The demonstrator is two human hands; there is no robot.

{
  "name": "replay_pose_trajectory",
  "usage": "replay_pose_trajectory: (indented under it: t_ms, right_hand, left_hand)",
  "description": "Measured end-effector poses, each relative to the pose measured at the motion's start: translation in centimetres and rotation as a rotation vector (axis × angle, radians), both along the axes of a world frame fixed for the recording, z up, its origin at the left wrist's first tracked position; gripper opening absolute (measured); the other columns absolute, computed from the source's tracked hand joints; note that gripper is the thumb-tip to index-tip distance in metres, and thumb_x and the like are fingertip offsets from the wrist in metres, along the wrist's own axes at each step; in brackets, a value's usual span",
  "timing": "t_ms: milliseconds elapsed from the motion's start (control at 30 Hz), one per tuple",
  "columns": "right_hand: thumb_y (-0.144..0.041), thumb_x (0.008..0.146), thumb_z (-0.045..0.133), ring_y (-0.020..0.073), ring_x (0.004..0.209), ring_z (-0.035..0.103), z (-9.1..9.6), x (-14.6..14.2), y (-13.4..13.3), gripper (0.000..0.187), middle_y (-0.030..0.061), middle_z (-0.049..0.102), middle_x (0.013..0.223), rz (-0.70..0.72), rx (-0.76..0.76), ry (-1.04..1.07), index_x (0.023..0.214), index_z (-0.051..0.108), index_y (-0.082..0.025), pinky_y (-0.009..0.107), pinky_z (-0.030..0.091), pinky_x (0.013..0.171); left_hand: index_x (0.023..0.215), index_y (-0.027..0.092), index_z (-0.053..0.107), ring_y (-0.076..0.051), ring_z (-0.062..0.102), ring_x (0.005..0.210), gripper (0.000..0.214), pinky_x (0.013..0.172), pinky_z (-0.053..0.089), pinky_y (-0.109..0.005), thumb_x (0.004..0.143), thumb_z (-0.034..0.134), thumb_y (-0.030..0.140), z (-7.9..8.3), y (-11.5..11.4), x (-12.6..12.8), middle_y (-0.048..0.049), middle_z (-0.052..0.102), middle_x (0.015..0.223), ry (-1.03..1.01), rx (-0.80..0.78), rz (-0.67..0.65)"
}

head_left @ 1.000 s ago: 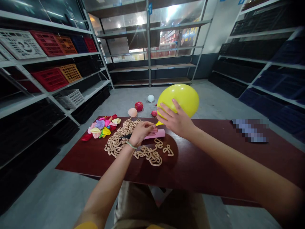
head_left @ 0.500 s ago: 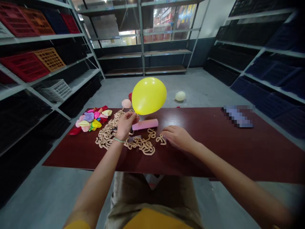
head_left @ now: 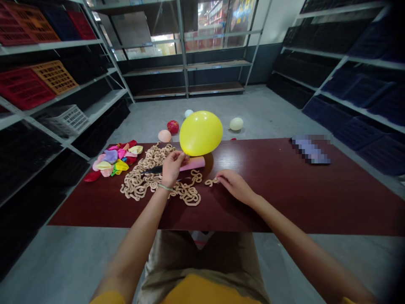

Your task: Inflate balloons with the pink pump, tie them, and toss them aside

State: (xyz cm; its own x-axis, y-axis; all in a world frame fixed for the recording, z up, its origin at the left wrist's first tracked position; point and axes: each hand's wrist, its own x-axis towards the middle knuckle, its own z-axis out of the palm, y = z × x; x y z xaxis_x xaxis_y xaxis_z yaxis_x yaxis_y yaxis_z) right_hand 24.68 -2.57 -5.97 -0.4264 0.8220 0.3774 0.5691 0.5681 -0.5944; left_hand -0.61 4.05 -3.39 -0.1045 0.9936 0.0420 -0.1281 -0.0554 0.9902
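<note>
An inflated yellow balloon (head_left: pixel 201 133) is pinched at its neck by my left hand (head_left: pixel 172 168), above the table. My right hand (head_left: pixel 236 185) is closed on one end of a short piece of beige cord (head_left: pixel 210 182), a little to the right of the other cord. A tangled heap of the same beige cord (head_left: pixel 137 183) lies to the left, partly behind my left wrist. Just beyond that hand is a pink cylinder (head_left: pixel 195 163) joined to or lying beside a black part (head_left: pixel 153 170); my hand hides the place between them.
Uninflated balloons (head_left: pixel 110 156) in several colours lie at the left of the dark red table (head_left: pixel 253 156). A blurred-out object (head_left: pixel 311 150) rests at the right. On the floor beyond are inflated balloons, one red (head_left: pixel 173 127) and one pale (head_left: pixel 236 123). Shelves with crates stand around.
My right hand has taken hold of the short cord piece and lifted its end. My left hand, with the yellow balloon, has shifted slightly right and lower. The view has moved a little.
</note>
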Motion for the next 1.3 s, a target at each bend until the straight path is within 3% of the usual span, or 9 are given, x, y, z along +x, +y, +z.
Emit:
replay_pose_trajectory:
  t_ms: [100,267,433,667,867,1033,1133,1200,1300]
  right_hand:
    - [-0.030,0.098,0.047,0.0225,0.100,0.059,3.0,1.2,0.9,0.019,0.0094,0.065,0.104,-0.054,0.067,-0.006,0.097,0.065,-0.023,0.039,0.047,0.088]
    - [-0.036,0.095,0.052,0.0183,0.077,0.062,7.7,2.0,2.1,0.018,0.0026,0.069,0.087,-0.084,-0.056,0.008,0.095,0.066,-0.024,0.032,0.048,0.070]
    - [-0.037,0.094,0.051,0.0176,0.079,0.066,9.7,1.8,3.0,0.026,0.0059,0.070,0.104,-0.055,-0.059,0.095,0.112,0.065,-0.025,0.033,0.051,0.072]
    - [-0.040,0.092,0.055,0.0161,0.072,0.064,12.7,1.3,3.3,0.019,0.0016,0.071,0.089,-0.065,-0.120,-0.002,0.095,0.063,-0.024,0.031,0.048,0.069]
    - [-0.041,0.090,0.058,0.0179,0.076,0.063,17.1,0.4,3.6,0.018,0.0023,0.070,0.088,-0.115,0.048,-0.123,0.093,0.062,-0.024,0.032,0.044,0.069]
    - [-0.040,0.088,0.064,0.0169,0.079,0.060,21.9,-3.5,6.3,0.020,0.0009,0.066,0.084,-0.120,0.259,-0.069,0.082,0.066,-0.022,0.032,0.042,0.071]
    - [-0.033,0.089,0.064,0.0150,0.075,0.059,22.1,-6.8,8.3,0.014,-0.0007,0.065,0.077,-0.115,0.256,-0.011,0.084,0.065,-0.020,0.030,0.040,0.068]
    - [-0.025,0.089,0.062,0.0148,0.076,0.060,20.8,-8.6,9.2,0.006,-0.0007,0.068,0.081,-0.078,0.253,-0.021,0.085,0.065,-0.021,0.029,0.040,0.067]
    - [-0.019,0.090,0.056,0.0139,0.073,0.060,17.9,-10.0,9.5,0.011,-0.0013,0.070,0.083,-0.021,0.228,-0.131,0.084,0.064,-0.023,0.027,0.038,0.063]
  left_hand:
    - [0.083,0.014,0.064,-0.014,0.066,0.071,0.029,0.077,0.059,-0.033,0.076,0.074,0.040,0.3,-0.1,0.1,-0.0029,0.068,0.075,-0.002,-0.003,-0.015]
    - [0.085,0.014,0.064,-0.013,0.066,0.072,0.030,0.078,0.059,-0.032,0.076,0.074,0.040,1.0,-0.5,0.6,-0.0027,0.068,0.075,-0.033,0.004,-0.053]
    - [0.085,0.014,0.064,-0.013,0.065,0.070,0.031,0.077,0.058,-0.031,0.075,0.075,0.041,1.5,-0.8,0.6,-0.0025,0.067,0.074,-0.059,0.012,-0.084]
    - [0.085,0.014,0.064,-0.013,0.065,0.071,0.032,0.077,0.057,-0.031,0.074,0.076,0.043,2.0,-1.0,-0.2,-0.0025,0.068,0.076,-0.077,0.020,-0.085]
    - [0.083,0.016,0.064,-0.015,0.066,0.071,0.031,0.076,0.057,-0.032,0.075,0.074,0.044,2.2,-1.0,-0.8,-0.0025,0.068,0.074,-0.014,0.043,-0.105]
    - [0.083,0.015,0.064,-0.014,0.066,0.071,0.027,0.076,0.057,-0.031,0.077,0.072,0.041,2.7,-1.4,-0.1,-0.0030,0.068,0.074,0.006,0.052,-0.117]
    - [0.082,0.015,0.064,-0.014,0.066,0.071,0.025,0.073,0.057,-0.030,0.079,0.069,0.039,3.0,-1.8,0.5,-0.0034,0.068,0.074,0.014,0.062,-0.110]
    - [0.081,0.015,0.065,-0.014,0.065,0.070,0.023,0.072,0.056,-0.030,0.080,0.067,0.038,3.0,-2.0,0.7,-0.0035,0.068,0.073,0.027,0.071,-0.101]
    - [0.082,0.016,0.065,-0.014,0.065,0.072,0.021,0.071,0.054,-0.028,0.082,0.065,0.036,2.8,-2.2,0.3,-0.0031,0.068,0.075,0.052,0.096,-0.062]
